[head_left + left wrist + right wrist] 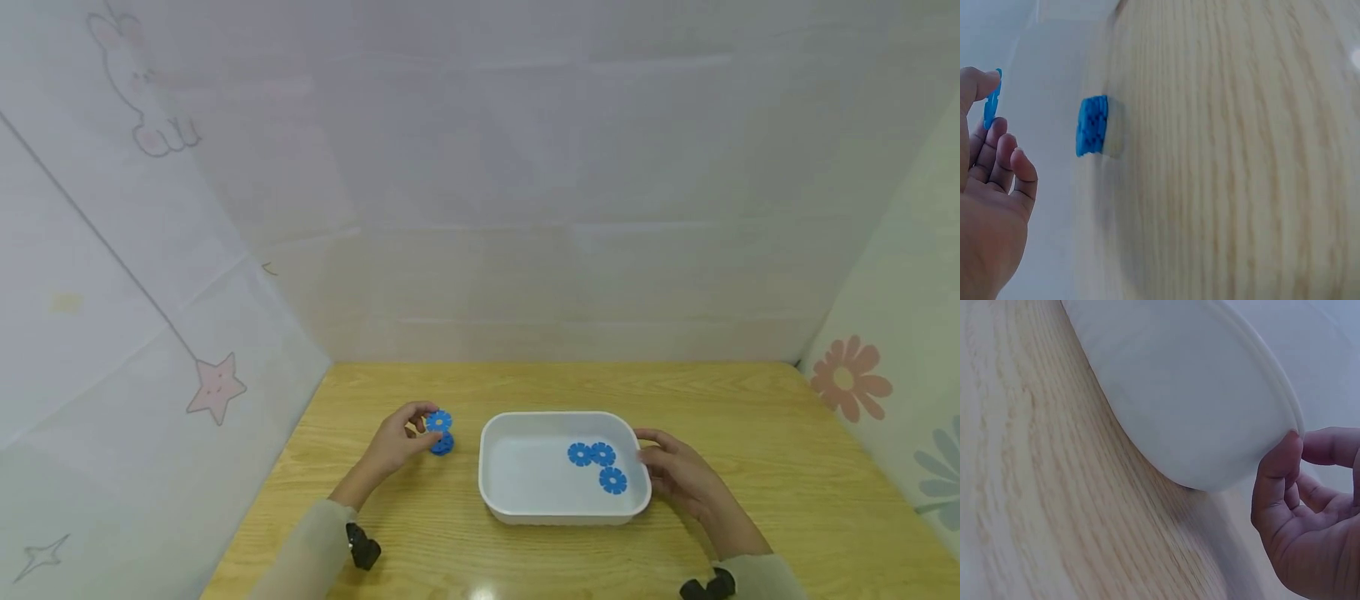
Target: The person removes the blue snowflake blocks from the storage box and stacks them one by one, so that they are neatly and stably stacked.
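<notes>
Left of the white tub (pixel 528 471), the left hand (pixel 393 442) is holding 1 blue disc (pixel 444 417), thumb and fingers clamped on its edge. Near that disc but apart from it, a blue stack (pixel 442 446) is resting on the table (pixel 420 533). At the tub's right end, the right hand (pixel 682 483) is pinching the rim. Toward that end, 3 more discs (pixel 602 459) are lying inside, 2 side by side, the 3rd nearer the person.

Wood-grain table (pixel 420 542) (white tub (pixel 525 467), blue stack (pixel 1092 126))
</notes>
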A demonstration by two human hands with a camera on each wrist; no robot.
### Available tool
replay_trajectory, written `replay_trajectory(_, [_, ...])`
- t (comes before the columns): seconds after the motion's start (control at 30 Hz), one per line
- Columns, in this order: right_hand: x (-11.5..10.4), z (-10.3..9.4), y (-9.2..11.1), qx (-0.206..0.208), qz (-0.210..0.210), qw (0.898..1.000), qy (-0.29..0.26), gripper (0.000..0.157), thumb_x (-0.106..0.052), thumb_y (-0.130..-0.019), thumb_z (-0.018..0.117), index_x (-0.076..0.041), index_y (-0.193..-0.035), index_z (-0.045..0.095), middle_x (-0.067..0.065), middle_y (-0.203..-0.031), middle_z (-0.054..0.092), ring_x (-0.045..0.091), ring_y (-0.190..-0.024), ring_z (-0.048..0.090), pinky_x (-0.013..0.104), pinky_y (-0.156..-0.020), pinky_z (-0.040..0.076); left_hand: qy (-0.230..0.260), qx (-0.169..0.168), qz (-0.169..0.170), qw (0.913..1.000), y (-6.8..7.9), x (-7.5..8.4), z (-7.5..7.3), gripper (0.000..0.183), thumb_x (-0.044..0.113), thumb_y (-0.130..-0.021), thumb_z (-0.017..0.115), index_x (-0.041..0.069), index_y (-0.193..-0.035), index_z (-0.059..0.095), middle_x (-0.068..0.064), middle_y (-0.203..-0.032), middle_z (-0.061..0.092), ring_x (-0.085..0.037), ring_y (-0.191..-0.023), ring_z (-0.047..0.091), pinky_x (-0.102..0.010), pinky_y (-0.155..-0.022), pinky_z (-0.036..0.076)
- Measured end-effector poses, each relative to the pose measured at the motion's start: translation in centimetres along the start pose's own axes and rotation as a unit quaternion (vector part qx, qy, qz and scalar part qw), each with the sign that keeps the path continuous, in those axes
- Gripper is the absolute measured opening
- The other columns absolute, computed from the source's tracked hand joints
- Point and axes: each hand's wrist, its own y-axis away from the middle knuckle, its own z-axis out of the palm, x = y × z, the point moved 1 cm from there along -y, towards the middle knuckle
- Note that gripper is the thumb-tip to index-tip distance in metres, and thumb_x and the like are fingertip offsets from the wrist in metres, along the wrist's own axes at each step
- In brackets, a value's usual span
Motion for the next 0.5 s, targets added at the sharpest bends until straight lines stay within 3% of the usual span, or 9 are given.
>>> replay_trajectory(0.5, [0.0,0.0,0.0,-0.001,-0.005,1.000,0.007,0.061,-0.015,-0.099,0.063,0.000,-0.152,0.038,0.016,-0.121,0.067,0.022,-0.096,0.066,0.033,-0.080,0.058,-0.006,-0.007,-0.050,0.9987,0.4,-2.9,0.5,0.040,0.021,-0.089,0.081,0.016,-0.126,0.065,-0.003,-0.107,0.058,-0.019,-0.091,0.054,-0.028,-0.071,0.048])
